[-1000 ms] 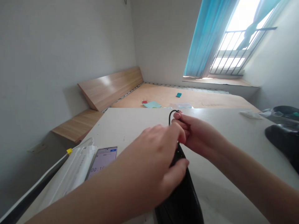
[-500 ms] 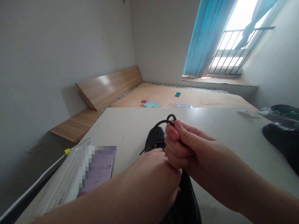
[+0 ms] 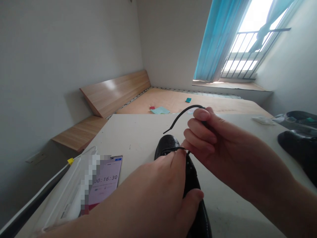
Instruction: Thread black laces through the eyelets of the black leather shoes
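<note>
A black leather lace-up shoe (image 3: 168, 141) rests on the white table, its toe pointing away from me. My right hand (image 3: 204, 132) is closed above it to the right, pinching a black shoelace (image 3: 182, 114) between thumb and forefinger. The lace's free end arcs up and left over the toe. Across the shoe's lacing lies my left hand (image 3: 165, 185), with its thumb stretched apart at the shoe's right side. Its fingers press down near the eyelets, beside a strand of lace; their tips are partly hidden.
To the left, a phone (image 3: 105, 181) showing a timer lies against a clear plastic case (image 3: 61, 195). Another black shoe (image 3: 297, 145) stands at the right edge, below a dark container (image 3: 300, 117). Beyond the table (image 3: 133, 132) is a bed (image 3: 173, 94) with small items on it.
My right hand has moved up and right, drawing the lace out of its small loop into a long arc. My left thumb has spread away from the fingers.
</note>
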The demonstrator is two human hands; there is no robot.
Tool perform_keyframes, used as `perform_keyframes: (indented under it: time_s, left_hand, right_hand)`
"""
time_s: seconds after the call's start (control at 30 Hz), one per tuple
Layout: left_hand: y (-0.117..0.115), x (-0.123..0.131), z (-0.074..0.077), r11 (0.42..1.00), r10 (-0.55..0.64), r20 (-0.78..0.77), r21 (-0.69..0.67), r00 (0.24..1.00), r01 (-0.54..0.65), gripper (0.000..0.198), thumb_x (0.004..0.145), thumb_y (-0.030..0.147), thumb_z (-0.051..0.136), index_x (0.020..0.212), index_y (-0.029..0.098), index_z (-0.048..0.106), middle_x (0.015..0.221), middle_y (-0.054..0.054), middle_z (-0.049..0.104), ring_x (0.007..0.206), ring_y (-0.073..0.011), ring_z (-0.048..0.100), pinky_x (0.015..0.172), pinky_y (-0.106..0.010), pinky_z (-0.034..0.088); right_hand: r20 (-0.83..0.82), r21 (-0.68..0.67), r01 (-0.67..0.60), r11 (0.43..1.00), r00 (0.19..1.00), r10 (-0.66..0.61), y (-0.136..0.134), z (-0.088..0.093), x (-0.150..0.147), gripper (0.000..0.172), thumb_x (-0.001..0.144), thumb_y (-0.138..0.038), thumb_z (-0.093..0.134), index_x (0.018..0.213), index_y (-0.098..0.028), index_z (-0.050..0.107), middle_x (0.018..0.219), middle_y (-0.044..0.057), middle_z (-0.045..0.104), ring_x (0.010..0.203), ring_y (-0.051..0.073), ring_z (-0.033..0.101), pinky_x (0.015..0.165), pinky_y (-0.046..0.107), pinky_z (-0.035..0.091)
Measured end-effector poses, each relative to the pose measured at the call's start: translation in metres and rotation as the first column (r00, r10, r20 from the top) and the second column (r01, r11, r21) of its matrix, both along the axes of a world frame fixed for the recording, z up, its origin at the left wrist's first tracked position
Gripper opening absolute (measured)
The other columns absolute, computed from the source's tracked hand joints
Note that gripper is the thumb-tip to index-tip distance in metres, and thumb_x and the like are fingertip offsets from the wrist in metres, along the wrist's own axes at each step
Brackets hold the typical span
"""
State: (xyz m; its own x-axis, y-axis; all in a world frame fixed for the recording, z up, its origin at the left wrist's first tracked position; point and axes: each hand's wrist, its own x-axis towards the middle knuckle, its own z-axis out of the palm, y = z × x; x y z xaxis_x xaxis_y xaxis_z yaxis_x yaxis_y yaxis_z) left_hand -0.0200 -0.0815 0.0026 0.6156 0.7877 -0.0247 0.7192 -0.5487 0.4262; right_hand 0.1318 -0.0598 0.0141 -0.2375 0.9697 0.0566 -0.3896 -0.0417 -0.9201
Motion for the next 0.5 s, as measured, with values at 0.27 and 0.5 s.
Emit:
perform_keyframes:
  time_s: [0.27, 0.5]
  left_hand:
    - [0.015, -0.003, 0.010, 0.972, 0.042, 0.447, -0.224, 0.893, 0.066, 0.019, 0.093, 0.039, 0.046, 0.089, 0.028, 0.061, 0.085, 0.003, 0.068, 0.077, -0.0154, 0.063, 0.064, -0.025, 0.050]
    - [0.048, -0.024, 0.028, 0.958, 0.231, 0.789, -0.287, 0.569, 0.008, 0.040, 0.092, 0.042, 0.046, 0.058, 0.022, 0.049, 0.052, 0.005, 0.033, 0.046, -0.0094, 0.037, 0.055, -0.025, 0.047]
  right_hand:
    - [0.139, 0.218, 0.192, 0.957, 0.964, -0.226, -0.005, 0.023, 0.025, 0.034, 0.096, -0.028, 0.038, 0.063, -0.023, 0.043, 0.059, -0.003, 0.028, 0.047, 0.010, 0.022, 0.050, 0.031, 0.027]
    - [0.107, 0.344, 0.332, 0.878, 0.916, -0.388, 0.023, 0.032, 0.062, 0.034, 0.096, -0.016, 0.044, 0.062, -0.021, 0.046, 0.059, -0.005, 0.026, 0.051, 0.009, 0.021, 0.055, 0.036, 0.020]
